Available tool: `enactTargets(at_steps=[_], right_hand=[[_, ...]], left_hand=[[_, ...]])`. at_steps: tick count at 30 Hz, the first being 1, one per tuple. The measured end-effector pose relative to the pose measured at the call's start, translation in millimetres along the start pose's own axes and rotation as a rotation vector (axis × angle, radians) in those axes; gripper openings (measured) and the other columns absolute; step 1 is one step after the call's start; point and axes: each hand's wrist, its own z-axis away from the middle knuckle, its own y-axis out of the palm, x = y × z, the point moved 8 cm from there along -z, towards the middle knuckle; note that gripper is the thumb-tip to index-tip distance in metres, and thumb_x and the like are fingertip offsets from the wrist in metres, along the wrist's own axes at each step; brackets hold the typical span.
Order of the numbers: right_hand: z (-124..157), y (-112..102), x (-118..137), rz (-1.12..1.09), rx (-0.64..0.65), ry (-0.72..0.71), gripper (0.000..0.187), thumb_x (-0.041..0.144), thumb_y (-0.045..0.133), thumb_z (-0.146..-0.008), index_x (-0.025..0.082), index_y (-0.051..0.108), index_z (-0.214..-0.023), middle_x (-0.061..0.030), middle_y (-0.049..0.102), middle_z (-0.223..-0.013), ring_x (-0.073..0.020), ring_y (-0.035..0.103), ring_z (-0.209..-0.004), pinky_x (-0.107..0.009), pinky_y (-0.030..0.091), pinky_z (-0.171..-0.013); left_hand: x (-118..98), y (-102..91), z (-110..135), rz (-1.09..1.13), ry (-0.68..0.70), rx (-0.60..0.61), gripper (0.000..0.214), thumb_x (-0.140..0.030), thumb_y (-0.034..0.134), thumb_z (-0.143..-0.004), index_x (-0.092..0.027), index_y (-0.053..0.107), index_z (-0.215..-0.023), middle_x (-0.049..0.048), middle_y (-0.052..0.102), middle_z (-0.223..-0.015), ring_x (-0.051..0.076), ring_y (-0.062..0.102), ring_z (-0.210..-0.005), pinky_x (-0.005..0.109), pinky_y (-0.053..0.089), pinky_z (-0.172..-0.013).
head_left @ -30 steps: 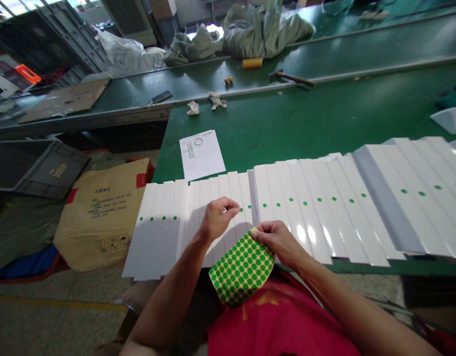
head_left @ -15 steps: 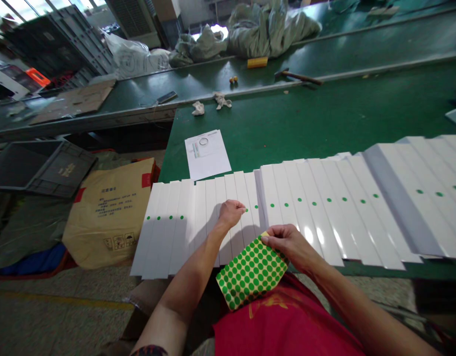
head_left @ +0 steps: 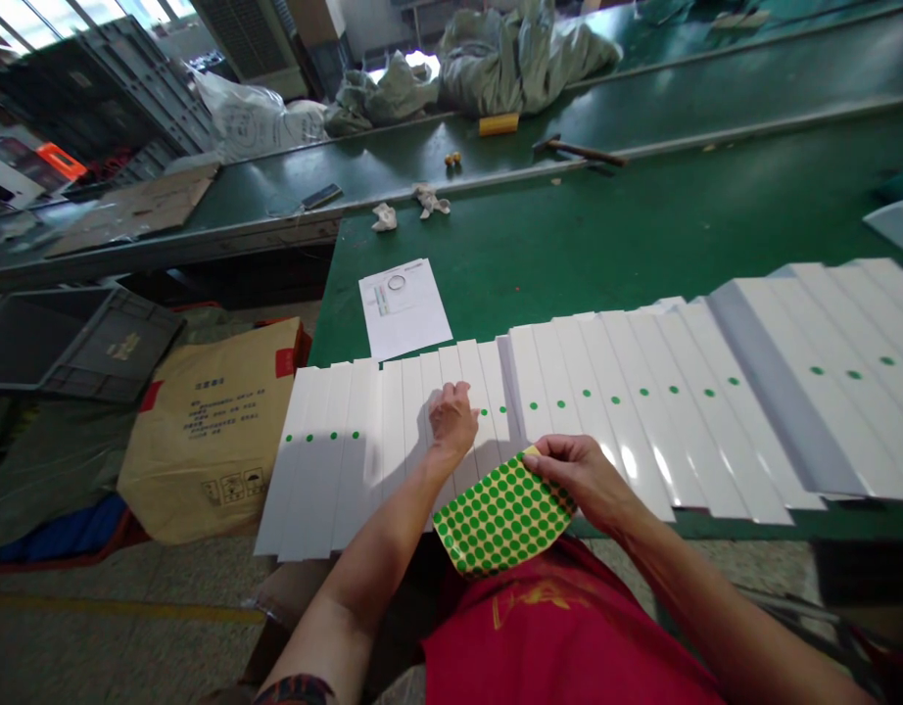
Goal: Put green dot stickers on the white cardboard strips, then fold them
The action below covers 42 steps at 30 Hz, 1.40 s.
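Head view: a green worktable [head_left: 642, 225] runs out of frame on the right, its near part mostly covered by a long row of white strips [head_left: 594, 367]. They overlap side by side, so only part of most faces shows; the right end of the row is cut off, and the left forearm hides the lower lengths of several. Leftward, the row ends along the table's left edge; behind it, open green surface reaches back to a metal ledge. Beside that left edge sits a tan sack [head_left: 209, 431], its print too small to read, and beyond it a grey crate [head_left: 118, 343], cut by the frame.

A sheet of green dot stickers [head_left: 499, 514] slants between the arms at the near edge of the row, its lower border curving down against the red shirt. A printed paper [head_left: 414, 323] lies just behind the strips, its text illegible. Farther back, a hammer [head_left: 588, 154] rests across the ledge.

The right hand [head_left: 582, 478] pinches the sheet's upper corner between thumb and fingers. The left hand [head_left: 452, 421] is over the middle strips, palm down, fingers bent; whether they grip anything cannot be told. Just beside it, green dots [head_left: 484, 412] mark neighbouring strips.
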Motion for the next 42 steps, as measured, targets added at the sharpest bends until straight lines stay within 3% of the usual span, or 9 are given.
enactTargets(at_steps=[2, 4, 8, 15, 23, 27, 30, 33, 42], right_hand=[[-1, -1, 2, 0.020, -0.014, -0.007, 0.030, 0.039, 0.072, -0.071, 0.015, 0.057, -0.061, 0.0041, 0.051, -0.052, -0.0082, 0.043, -0.046, -0.021, 0.027, -0.044], [-2, -2, 4, 0.041, -0.027, -0.005, 0.031, 0.040, 0.072, -0.070, 0.015, 0.057, -0.060, 0.0041, 0.051, -0.052, -0.0082, 0.043, -0.046, -0.021, 0.027, -0.044], [-6, 1, 9, 0.047, -0.035, -0.012, 0.034, 0.043, 0.073, -0.067, 0.016, 0.054, -0.057, 0.0042, 0.049, -0.050, -0.0082, 0.041, -0.045, -0.021, 0.026, -0.042], [-12, 6, 10, 0.045, -0.041, 0.002, 0.030, 0.040, 0.074, -0.065, 0.016, 0.058, -0.058, 0.0027, 0.052, -0.051, -0.0091, 0.042, -0.046, -0.022, 0.028, -0.044], [-22, 11, 0, 0.032, -0.027, 0.045, 0.024, 0.035, 0.067, -0.071, 0.015, 0.060, -0.061, 0.0027, 0.052, -0.051, -0.0085, 0.042, -0.045, -0.022, 0.026, -0.044], [-25, 10, -8, 0.095, -0.072, 0.109, 0.024, 0.035, 0.064, -0.072, 0.016, 0.057, -0.060, 0.0040, 0.049, -0.048, -0.0082, 0.041, -0.042, -0.021, 0.026, -0.042], [-26, 16, -9, 0.156, -0.016, 0.110, 0.025, 0.038, 0.062, -0.072, 0.017, 0.056, -0.061, 0.0050, 0.047, -0.047, -0.0081, 0.039, -0.041, -0.021, 0.025, -0.040], [-28, 20, -9, 0.200, 0.038, 0.094, 0.026, 0.039, 0.060, -0.073, 0.016, 0.056, -0.062, 0.0051, 0.047, -0.048, -0.0079, 0.040, -0.041, -0.021, 0.026, -0.040], [-30, 18, -11, 0.205, 0.047, 0.087, 0.028, 0.042, 0.059, -0.073, 0.016, 0.054, -0.062, 0.0047, 0.045, -0.049, -0.0077, 0.039, -0.043, -0.022, 0.026, -0.042]], left_hand=[[-7, -8.3, 6, 0.014, 0.046, 0.038, 0.014, -0.025, 0.061, -0.085, -0.016, 0.071, -0.090, 0.0075, 0.065, -0.094, 0.019, 0.062, -0.088, 0.031, 0.045, -0.083], [-20, -10.7, 16, 0.130, 0.146, 0.178, 0.029, -0.034, 0.055, -0.089, -0.017, 0.071, -0.072, 0.0029, 0.064, -0.078, 0.014, 0.061, -0.073, 0.026, 0.046, -0.072], [-47, -18.3, 43, 0.442, 0.343, 0.422, 0.022, -0.034, 0.061, -0.084, -0.019, 0.076, -0.084, 0.0006, 0.065, -0.075, 0.011, 0.060, -0.070, 0.022, 0.044, -0.065], [-43, -30.1, 46, 0.498, 0.298, 0.301, 0.009, -0.021, 0.068, -0.077, -0.018, 0.075, -0.081, 0.0009, 0.068, -0.075, 0.012, 0.061, -0.070, 0.022, 0.044, -0.065], [-43, -35.0, 53, 0.397, 0.416, 0.140, 0.011, -0.017, 0.064, -0.081, -0.018, 0.071, -0.073, 0.0017, 0.069, -0.075, 0.014, 0.062, -0.077, 0.028, 0.045, -0.079], [-9, -23.9, 41, 0.603, 0.225, 0.168, 0.008, -0.020, 0.064, -0.080, -0.015, 0.070, -0.077, 0.0014, 0.068, -0.076, 0.012, 0.062, -0.071, 0.023, 0.047, -0.068], [31, -8.9, 25, 0.508, -0.012, 0.143, 0.010, -0.022, 0.064, -0.079, -0.014, 0.071, -0.079, 0.0013, 0.070, -0.077, 0.012, 0.062, -0.070, 0.022, 0.047, -0.066], [55, 3.8, 13, 0.371, -0.119, 0.131, 0.009, -0.021, 0.065, -0.078, -0.015, 0.072, -0.078, 0.0012, 0.072, -0.075, 0.012, 0.064, -0.071, 0.022, 0.047, -0.066], [56, 12.3, 8, 0.158, -0.143, 0.074, 0.011, -0.019, 0.063, -0.080, -0.018, 0.072, -0.073, 0.0034, 0.071, -0.079, 0.016, 0.064, -0.079, 0.027, 0.045, -0.075]])
